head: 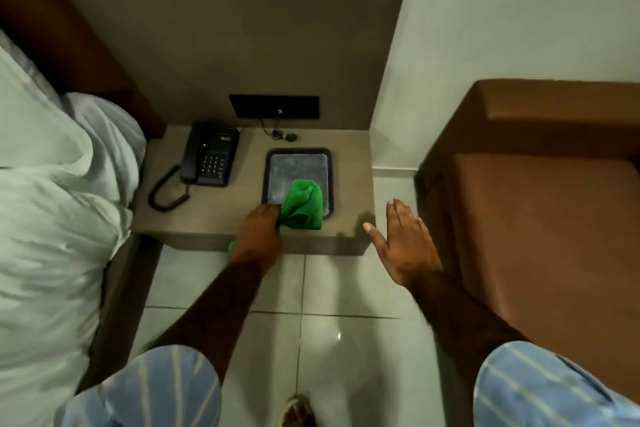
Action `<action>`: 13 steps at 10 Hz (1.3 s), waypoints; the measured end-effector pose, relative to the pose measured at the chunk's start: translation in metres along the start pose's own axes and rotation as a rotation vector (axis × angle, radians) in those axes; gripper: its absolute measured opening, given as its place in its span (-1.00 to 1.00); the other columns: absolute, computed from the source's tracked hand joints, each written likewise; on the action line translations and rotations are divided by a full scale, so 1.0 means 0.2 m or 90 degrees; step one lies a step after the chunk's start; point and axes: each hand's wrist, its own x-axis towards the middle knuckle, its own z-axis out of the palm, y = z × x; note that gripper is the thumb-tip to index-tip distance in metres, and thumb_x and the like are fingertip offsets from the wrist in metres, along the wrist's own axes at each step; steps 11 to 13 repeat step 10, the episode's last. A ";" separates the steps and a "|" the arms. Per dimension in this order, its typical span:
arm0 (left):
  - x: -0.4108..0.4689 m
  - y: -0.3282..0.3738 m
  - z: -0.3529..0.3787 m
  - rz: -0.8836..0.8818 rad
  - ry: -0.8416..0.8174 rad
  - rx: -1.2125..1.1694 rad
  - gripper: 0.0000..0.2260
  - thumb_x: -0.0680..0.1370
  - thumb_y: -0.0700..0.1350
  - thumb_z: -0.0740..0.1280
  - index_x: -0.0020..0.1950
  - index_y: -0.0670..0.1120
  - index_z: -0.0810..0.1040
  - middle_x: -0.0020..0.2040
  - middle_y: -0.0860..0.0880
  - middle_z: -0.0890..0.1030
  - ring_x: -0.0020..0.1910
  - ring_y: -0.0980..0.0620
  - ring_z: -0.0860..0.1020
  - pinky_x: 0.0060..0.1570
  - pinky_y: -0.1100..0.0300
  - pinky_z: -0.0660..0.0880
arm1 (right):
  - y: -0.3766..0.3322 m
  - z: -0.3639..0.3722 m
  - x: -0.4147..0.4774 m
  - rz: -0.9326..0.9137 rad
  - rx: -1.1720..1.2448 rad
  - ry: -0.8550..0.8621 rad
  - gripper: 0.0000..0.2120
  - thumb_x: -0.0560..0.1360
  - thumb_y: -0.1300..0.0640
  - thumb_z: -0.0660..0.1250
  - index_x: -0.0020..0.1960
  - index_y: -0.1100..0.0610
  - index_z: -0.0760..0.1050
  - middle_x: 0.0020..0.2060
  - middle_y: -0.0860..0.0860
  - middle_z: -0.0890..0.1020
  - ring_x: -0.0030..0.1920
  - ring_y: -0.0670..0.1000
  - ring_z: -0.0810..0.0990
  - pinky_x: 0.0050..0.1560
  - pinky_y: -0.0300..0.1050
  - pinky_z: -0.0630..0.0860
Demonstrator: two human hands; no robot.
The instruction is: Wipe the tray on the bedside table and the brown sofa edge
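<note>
Rumpled white bed linen point(52, 184) is lying at far left. One black corded telephone point(211, 159) and one dark rectangular tray with a dusty grey base point(297, 153) are sitting on the matte taupe bedside table point(194, 218). The left hand point(259, 236) is gripping one bunched green microfibre cloth point(303, 204) on the tray's near corner. The right hand point(403, 243) is hovering, fingers spread, empty. One smooth brown leatherette sofa point(540, 218) is standing at right.

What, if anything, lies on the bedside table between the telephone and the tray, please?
In the head view that stretch is bare tabletop: the telephone and the tray sit apart on the bedside table.
</note>
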 end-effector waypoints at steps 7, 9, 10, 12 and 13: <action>1.05 -0.39 0.74 0.134 -0.196 0.246 -0.48 0.61 -0.11 0.29 0.58 -0.11 0.33 0.61 -0.18 0.31 0.55 -0.29 0.28 0.54 -0.21 0.29 | 0.13 0.86 1.12 -0.071 -0.020 -0.054 -0.35 0.75 0.04 0.13 0.72 0.23 -0.06 0.73 0.16 -0.06 0.74 0.16 -0.09 0.73 0.11 -0.05; 0.97 -0.48 0.80 0.193 -0.148 0.239 -0.29 0.59 0.30 0.02 0.62 -0.10 0.23 0.65 -0.16 0.23 0.62 -0.24 0.21 0.54 -0.22 0.23 | 0.15 0.89 1.14 -0.077 -0.013 -0.011 -0.32 0.74 0.01 0.16 0.72 0.20 -0.04 0.73 0.14 -0.04 0.73 0.14 -0.08 0.72 0.11 -0.06; 0.98 -0.47 0.78 0.186 -0.211 0.254 -0.18 0.55 0.42 -0.08 0.61 -0.13 0.23 0.65 -0.16 0.25 0.61 -0.23 0.23 0.56 -0.22 0.26 | 0.17 0.79 1.11 -0.064 0.005 -0.104 -0.28 0.74 -0.03 0.19 0.73 0.22 -0.07 0.73 0.14 -0.07 0.74 0.14 -0.11 0.75 0.19 0.01; 0.98 -0.47 0.78 0.186 -0.211 0.254 -0.18 0.55 0.42 -0.08 0.61 -0.13 0.23 0.65 -0.16 0.25 0.61 -0.23 0.23 0.56 -0.22 0.26 | 0.17 0.79 1.11 -0.064 0.005 -0.104 -0.28 0.74 -0.03 0.19 0.73 0.22 -0.07 0.73 0.14 -0.07 0.74 0.14 -0.11 0.75 0.19 0.01; 0.98 -0.47 0.78 0.186 -0.211 0.254 -0.18 0.55 0.42 -0.08 0.61 -0.13 0.23 0.65 -0.16 0.25 0.61 -0.23 0.23 0.56 -0.22 0.26 | 0.17 0.79 1.11 -0.064 0.005 -0.104 -0.28 0.74 -0.03 0.19 0.73 0.22 -0.07 0.73 0.14 -0.07 0.74 0.14 -0.11 0.75 0.19 0.01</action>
